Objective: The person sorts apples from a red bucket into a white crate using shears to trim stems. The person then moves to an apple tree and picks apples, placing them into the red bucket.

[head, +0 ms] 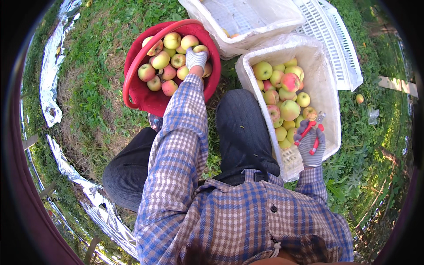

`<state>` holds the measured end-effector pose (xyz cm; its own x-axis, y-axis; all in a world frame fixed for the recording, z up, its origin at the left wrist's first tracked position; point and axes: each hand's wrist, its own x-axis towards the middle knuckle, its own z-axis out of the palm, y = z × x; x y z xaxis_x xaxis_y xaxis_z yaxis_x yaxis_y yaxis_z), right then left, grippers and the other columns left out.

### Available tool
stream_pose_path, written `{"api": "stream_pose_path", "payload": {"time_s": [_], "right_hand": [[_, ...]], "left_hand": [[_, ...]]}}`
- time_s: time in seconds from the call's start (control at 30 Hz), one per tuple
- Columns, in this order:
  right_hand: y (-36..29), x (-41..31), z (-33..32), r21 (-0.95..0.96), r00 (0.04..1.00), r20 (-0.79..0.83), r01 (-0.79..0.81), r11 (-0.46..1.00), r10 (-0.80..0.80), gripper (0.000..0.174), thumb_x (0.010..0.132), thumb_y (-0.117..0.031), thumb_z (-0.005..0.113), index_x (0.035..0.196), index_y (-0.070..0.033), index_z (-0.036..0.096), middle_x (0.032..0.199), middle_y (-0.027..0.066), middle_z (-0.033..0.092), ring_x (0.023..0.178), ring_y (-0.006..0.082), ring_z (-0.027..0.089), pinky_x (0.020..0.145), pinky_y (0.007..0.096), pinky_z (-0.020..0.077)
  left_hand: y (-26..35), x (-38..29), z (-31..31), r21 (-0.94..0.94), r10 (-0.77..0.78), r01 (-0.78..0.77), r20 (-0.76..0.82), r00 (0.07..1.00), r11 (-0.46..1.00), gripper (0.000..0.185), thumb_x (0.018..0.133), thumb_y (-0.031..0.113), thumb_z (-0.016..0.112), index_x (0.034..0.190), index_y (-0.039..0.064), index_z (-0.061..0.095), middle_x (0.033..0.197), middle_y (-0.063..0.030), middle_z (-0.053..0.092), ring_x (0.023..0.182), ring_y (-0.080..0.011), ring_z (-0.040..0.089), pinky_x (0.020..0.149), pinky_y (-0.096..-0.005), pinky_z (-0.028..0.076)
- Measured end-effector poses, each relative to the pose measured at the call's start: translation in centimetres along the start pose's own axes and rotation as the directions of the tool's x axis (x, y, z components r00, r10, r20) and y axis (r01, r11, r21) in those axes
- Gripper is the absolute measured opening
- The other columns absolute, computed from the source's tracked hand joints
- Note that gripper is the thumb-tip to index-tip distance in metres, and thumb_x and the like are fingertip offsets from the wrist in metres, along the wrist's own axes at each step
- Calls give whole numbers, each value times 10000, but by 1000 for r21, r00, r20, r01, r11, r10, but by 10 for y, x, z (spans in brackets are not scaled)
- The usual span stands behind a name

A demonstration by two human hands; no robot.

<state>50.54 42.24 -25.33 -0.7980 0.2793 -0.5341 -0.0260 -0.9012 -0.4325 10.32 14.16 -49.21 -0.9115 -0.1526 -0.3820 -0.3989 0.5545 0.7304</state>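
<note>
My left hand (196, 60), in a striped grey-and-white glove, reaches among the apples (160, 60) in a red cloth-lined basket (137, 96). Its fingertips touch an apple near the far side; whether they are closed on it cannot be told. In my gloved right hand (310, 142) lies a pair of small pruning shears (314, 131) with red handles, blades pointing away from me. That hand is over the near right part of a white crate (333, 109) with a plastic liner, close to the yellow-green and red apples (290, 110) inside.
Beyond the crate stands another lined white crate (228, 46) with a few apples at its near corner. A white slatted plastic lid (341, 49) lies at the right. One apple (359, 98) rests on the grass. Reflective foil strips (49, 79) run along the left. My knees are beside the containers.
</note>
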Motion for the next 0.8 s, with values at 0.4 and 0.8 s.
{"api": "stream_pose_path", "payload": {"time_s": [0.4,0.8], "right_hand": [[72,76,125,-858,884,459,466,-217,83,619,719,-245,772,1263,-27,571,1018,155,657,896,250,674,825,368,531],[84,121,165,-237,699,655,550,-801,287,559,713,-257,787,1188,-27,605,1177,198,634,902,318,643,782,444,527]], "left_hand": [[2,-125,-73,-826,362,538,559,746,168,730,756,112,764,1398,18,429,1336,-181,518,1196,-373,562,1019,-545,516],[44,-199,-113,-822,313,302,484,817,483,556,859,-3,655,1377,-39,455,1260,-171,600,1106,-307,650,910,-426,599]]}}
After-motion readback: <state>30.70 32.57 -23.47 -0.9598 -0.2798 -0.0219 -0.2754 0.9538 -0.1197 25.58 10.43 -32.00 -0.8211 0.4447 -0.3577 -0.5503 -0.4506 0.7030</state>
